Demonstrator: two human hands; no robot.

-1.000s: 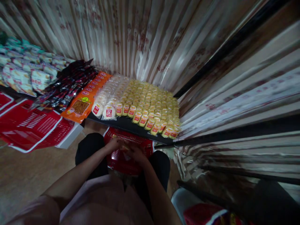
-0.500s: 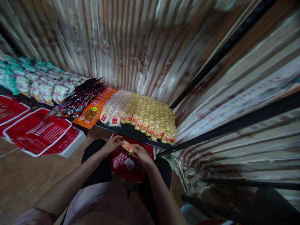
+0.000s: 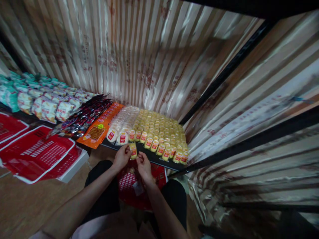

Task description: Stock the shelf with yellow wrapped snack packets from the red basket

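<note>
Upright in front of me is a small yellow snack packet (image 3: 134,152) with a red-and-white label. My left hand (image 3: 122,157) is closed on its left edge between thumb and fingers. At the packet's lower right corner, my right hand (image 3: 144,165) has its thumb and fingertips pinched together on the edge. Just beyond, rows of matching yellow packets (image 3: 159,131) stand on a black shelf (image 3: 149,153). Clear-wrapped white round packets (image 3: 123,137) are to their left. Below my hands, a red basket (image 3: 127,181) sits between my knees, with a small pale packet (image 3: 138,188) in it.
Left along the shelf lie an orange snack bag (image 3: 97,131), dark shiny packets (image 3: 87,113), white puffy bags (image 3: 48,109) and teal bags (image 3: 11,96). Red baskets with white handles (image 3: 42,152) stand at left. Black metal bars (image 3: 224,74) and striped sheeting (image 3: 149,49) enclose the shelf.
Both hands have moved slightly forward toward the shelf with the packet. It has turned from lying slanted to upright, and my right hand has shifted to its lower corner.
</note>
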